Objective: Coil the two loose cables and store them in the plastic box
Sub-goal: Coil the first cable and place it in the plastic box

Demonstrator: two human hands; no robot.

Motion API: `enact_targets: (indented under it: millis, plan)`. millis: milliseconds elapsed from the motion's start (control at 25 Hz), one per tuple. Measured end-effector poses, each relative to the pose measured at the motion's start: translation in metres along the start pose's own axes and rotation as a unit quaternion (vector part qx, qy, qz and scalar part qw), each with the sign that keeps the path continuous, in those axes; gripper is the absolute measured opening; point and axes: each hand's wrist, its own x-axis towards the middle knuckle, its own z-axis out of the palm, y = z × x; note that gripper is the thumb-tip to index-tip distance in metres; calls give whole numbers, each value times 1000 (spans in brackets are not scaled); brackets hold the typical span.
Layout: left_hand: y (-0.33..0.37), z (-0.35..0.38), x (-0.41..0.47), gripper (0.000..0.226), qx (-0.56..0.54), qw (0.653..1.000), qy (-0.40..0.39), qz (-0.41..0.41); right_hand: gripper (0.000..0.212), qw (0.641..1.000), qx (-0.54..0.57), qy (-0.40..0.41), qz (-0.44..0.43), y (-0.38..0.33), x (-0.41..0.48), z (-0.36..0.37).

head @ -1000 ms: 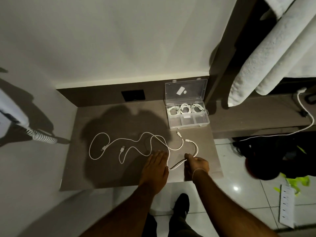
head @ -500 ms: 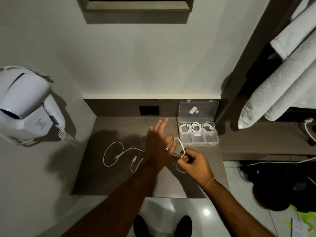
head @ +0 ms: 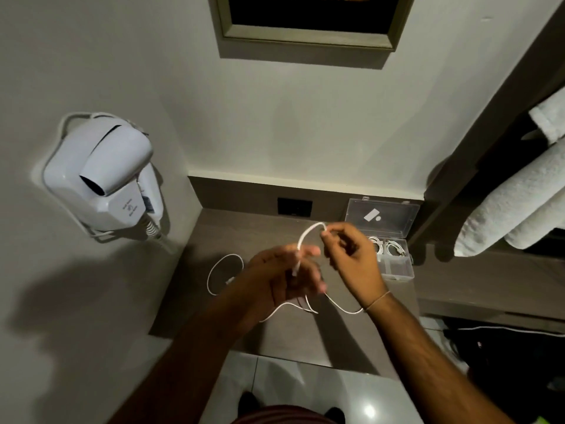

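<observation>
Both hands hold one white cable (head: 306, 234) up above the brown counter (head: 232, 234). My left hand (head: 284, 278) pinches the cable near its plug end, fingers closed around it. My right hand (head: 351, 255) grips the cable a little higher, and the cable arches between the two hands. The rest of this cable hangs down in loops to the counter beneath my wrists. A second white cable (head: 224, 272) lies in a loop on the counter to the left. The clear plastic box (head: 397, 267) stands open at the counter's right end, with coiled white cables in its rear compartments.
A white hair dryer (head: 104, 175) hangs in its wall holder on the left. A dark wall socket (head: 294, 206) sits at the back of the counter. Rolled white towels (head: 513, 206) lie on a shelf to the right. A framed picture (head: 308, 22) hangs above.
Both hands have lifted one cable off the counter and raised it. The left hand went from spread open to closed on the cable. The camera view has tilted upward.
</observation>
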Motion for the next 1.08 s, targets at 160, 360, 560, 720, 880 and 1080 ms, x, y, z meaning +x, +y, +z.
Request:
enact_targets:
  millis: [160, 360, 560, 720, 880, 1080]
  plan:
    - [40, 10, 5, 41, -122, 988, 0, 93, 37, 980, -20, -187, 60, 2, -37, 31]
    - [41, -8, 8, 38, -2, 990, 99, 105, 22, 946, -106, -306, 2, -40, -50, 17]
    - [21, -17, 14, 29, 273, 946, 169, 33, 24, 954, -129, -269, -7, -93, 5, -20]
    - [17, -5, 13, 29, 95, 994, 50, 7, 22, 965, -125, -221, -61, -116, 42, -14]
    - [25, -1, 10, 36, -13, 999, -16, 39, 30, 991, -32, -128, -19, -97, 51, 10]
    - [33, -3, 8, 39, -54, 992, -17, 114, 49, 965, -46, -231, 114, -45, -15, 42]
